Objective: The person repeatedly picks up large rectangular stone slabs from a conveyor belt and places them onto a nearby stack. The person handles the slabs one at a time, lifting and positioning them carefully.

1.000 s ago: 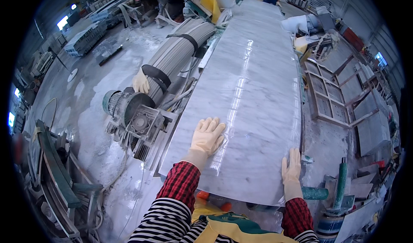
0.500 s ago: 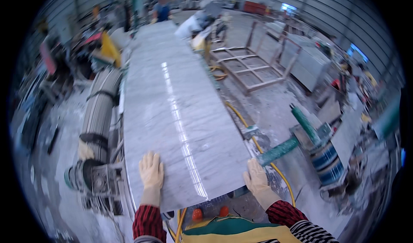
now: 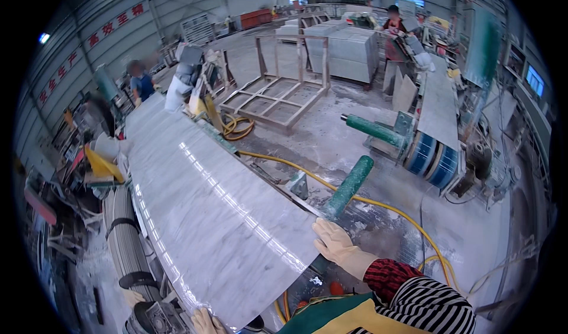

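A long, glossy white-grey marble slab stretches away from me on a low conveyor line. My right hand, in a cream rubber glove, lies at the slab's near right corner with its fingers stretched along the edge. At the near left corner is my left hand, also gloved. The lower frame edge cuts it off, and its visible fingers are extended against the slab's edge. Just beyond my right hand, a green roller sticks out beside the slab.
A yellow hose curves over the floor to the right. Left of the slab runs a ribbed grey cylinder. A metal frame stands ahead, stacked slabs behind it. One person is at the slab's far end, another far right.
The view has swung to the right, bringing a second slab line into sight. My left hand has gone from flat on the slab to its near left corner; my right stays at the right corner.
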{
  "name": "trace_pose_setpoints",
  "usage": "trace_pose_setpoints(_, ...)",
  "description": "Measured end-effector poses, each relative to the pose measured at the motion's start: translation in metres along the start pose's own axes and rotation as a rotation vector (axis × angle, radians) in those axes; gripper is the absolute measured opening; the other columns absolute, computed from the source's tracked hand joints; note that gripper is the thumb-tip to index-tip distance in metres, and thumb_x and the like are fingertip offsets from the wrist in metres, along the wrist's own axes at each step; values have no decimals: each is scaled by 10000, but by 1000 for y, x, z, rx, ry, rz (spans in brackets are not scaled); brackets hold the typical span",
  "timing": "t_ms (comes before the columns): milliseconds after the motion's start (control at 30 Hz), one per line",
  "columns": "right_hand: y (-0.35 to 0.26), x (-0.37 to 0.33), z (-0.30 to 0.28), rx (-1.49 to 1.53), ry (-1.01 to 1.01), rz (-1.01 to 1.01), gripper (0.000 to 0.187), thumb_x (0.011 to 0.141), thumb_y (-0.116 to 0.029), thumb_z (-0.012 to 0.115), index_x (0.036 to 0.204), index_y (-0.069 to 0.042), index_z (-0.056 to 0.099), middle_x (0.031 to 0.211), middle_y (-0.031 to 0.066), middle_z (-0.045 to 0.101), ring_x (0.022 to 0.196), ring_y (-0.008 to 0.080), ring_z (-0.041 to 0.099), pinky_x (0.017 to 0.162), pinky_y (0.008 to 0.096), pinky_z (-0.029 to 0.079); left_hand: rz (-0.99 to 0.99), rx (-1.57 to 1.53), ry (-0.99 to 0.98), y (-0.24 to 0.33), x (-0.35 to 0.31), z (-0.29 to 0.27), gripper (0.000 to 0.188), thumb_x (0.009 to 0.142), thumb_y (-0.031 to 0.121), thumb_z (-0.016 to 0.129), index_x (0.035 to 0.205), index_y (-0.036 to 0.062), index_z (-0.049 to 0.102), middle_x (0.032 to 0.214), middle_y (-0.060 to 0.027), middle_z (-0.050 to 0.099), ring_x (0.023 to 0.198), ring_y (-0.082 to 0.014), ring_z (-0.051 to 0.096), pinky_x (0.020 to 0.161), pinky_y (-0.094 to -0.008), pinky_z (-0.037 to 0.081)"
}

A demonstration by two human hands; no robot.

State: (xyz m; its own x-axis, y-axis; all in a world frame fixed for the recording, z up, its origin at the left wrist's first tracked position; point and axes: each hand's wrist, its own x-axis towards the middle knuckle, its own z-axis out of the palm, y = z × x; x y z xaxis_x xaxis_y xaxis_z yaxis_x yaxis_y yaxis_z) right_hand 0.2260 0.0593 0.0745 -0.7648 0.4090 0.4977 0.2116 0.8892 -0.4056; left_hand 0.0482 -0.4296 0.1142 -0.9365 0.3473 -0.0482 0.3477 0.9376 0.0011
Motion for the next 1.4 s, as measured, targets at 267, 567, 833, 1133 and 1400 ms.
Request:
trace_pose_setpoints(267,4,-4,-4,-44,79,-32,520,892,-223,700,1351,-8,584,1376,250,597,1251,417,585,1100,489,456,65,-48,82,18,37,-18,586,1107,430,364,1607,125,390,1675,-188,319,1543,-388,282,1270,-483,217)
trace_pose_setpoints(567,3,-3,2,-25,39,18,490,892,-256,685,1315,-17,625,1392,251,595,1246,414,588,1093,502,447,24,-214,337,-28,62,69,484,999,180,591,1456,34,522,1578,-305,404,1432,-521,381,1207,-524,327)
trace_pose_setpoints(833,10,-12,10,-22,36,-16,563,862,-224,720,1369,-23,580,1385,279,594,1256,447,574,1100,522,435,36,-330,296,-24,-21,52,507,951,104,591,1437,-12,505,1516,-364,431,1415,-503,418,1182,-540,353)
trace_pose_setpoints(1133,-4,-41,-43,-52,-81,133,474,978,-326,608,1341,-21,604,1393,235,599,1253,415,577,1071,494,462,328,-154,345,-14,-62,3,434,993,223,652,1396,66,628,1401,-292,572,1365,-539,447,1140,-654,339)
trace_pose_setpoints(1400,-46,-62,-76,287,-488,918,633,955,-568,622,1428,-147,606,1241,131,733,1143,357,680,1009,436,525,438,-22,233,47,79,-16,536,1089,397,453,1484,45,536,1473,-281,541,1345,-436,517,1147,-539,380)
